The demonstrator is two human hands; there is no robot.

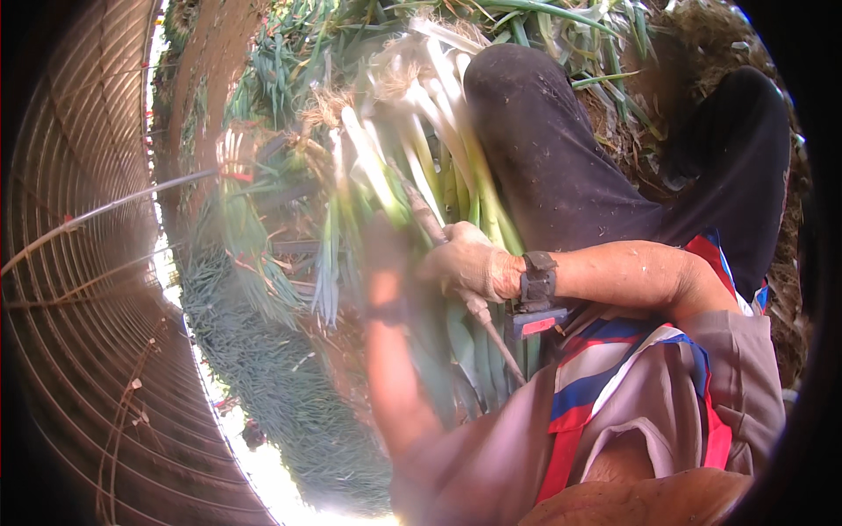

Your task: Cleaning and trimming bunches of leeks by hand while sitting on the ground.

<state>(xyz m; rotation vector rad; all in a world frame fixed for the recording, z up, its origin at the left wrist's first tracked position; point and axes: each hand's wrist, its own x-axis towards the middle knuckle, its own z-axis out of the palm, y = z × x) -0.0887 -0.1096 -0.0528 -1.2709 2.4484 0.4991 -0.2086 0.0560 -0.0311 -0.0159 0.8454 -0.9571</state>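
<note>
My right hand (469, 263), in a pale glove with a dark band at the wrist, is closed round a long slender rod (424, 213) with thicker sections. The rod slants across a bunch of long green onions (452, 131). Their white stems and roots point away from me, and their green leaves (465, 346) run down toward my body. My left hand (383, 245) is a dark blur beside the left onion stems, and its fingers cannot be made out. Whether it touches the onions is unclear.
My bent legs (548, 149) in dark trousers lie on the right. A tied onion bundle (235, 175) stands to the left, above a wide mass of green leaves (281, 377). More onions (561, 26) lie at the far side. A ribbed curved wall (79, 219) rises at the left.
</note>
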